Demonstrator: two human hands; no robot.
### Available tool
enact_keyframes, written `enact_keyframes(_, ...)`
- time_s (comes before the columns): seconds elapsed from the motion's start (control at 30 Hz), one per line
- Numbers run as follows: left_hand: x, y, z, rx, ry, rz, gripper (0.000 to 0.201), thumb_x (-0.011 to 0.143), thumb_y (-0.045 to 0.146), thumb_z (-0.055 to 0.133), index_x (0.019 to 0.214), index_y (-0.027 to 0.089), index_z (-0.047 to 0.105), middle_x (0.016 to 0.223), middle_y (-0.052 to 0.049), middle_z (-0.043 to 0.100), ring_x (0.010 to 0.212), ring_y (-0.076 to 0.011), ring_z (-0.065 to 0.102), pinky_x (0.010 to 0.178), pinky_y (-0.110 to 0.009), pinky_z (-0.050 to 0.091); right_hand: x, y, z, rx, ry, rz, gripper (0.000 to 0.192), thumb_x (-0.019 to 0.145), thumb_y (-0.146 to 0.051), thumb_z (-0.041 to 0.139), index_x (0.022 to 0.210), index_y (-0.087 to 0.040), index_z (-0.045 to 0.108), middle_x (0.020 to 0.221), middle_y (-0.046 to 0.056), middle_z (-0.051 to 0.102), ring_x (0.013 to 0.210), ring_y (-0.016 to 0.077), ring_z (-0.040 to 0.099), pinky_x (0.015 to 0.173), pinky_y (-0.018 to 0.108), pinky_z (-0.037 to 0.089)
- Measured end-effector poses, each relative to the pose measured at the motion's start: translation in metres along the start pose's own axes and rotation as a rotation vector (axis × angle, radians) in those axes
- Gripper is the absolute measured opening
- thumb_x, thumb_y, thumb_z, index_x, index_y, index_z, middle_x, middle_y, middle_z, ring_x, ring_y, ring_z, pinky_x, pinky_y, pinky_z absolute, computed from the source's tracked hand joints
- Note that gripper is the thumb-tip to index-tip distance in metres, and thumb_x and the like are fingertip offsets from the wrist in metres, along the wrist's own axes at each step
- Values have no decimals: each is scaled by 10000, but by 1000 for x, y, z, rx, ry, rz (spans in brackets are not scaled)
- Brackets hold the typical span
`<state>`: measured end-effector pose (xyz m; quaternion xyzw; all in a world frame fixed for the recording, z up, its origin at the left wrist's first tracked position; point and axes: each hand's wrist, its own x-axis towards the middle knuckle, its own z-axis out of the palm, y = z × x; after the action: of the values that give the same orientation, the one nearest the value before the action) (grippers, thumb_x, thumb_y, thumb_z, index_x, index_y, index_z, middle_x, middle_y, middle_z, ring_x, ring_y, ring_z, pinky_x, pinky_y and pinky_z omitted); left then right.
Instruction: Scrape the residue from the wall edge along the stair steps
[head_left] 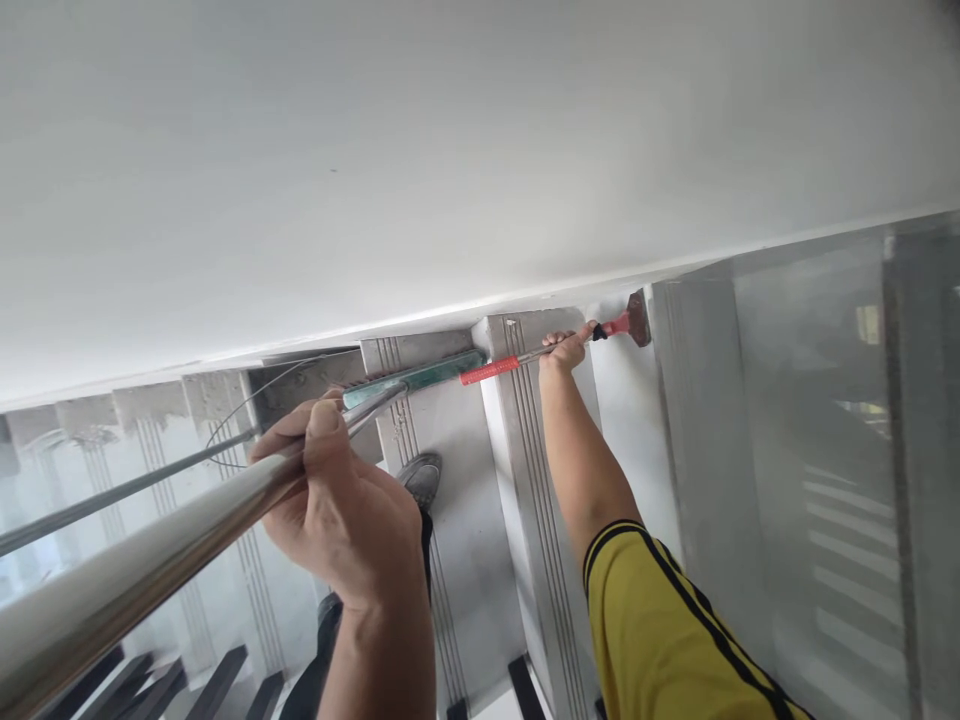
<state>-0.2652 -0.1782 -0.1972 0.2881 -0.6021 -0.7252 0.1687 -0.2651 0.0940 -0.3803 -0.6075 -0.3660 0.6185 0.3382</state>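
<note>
My left hand [345,500] is wrapped round the shiny metal pole of a broom [187,530], its thumb lying along the pole. The broom's long green head [431,378] rests over the stair treads close to the white wall. Farther right, my right hand [566,350] grips the metal shaft of a long-handled scraper [615,325]. Its red ribbed grip [489,371] sticks out to the left of the hand, near the end of the broom head. The scraper's reddish-brown blade end [639,320] is at the stair corner beside the wall.
Grey stairs [465,480] with grooved edges run across the view below a white wall [450,170]. A thin grey rod [127,490] and a loose wire [240,408] are at the left. Dark railing bars [217,685] stand along the bottom. My shoe [422,478] is on a step.
</note>
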Motion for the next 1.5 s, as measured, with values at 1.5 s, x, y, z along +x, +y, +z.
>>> enact_keyframes(1.5,-3,-2,-2,-78,16,1,121,639,149,661,663,172,544,686,-1,556,777,-154,583,920,-380,430,-13,-41,-136,-693,-222,-133,314,749,-400,664,749,-194,426,512,-82,492,324,69,473,283,158,362)
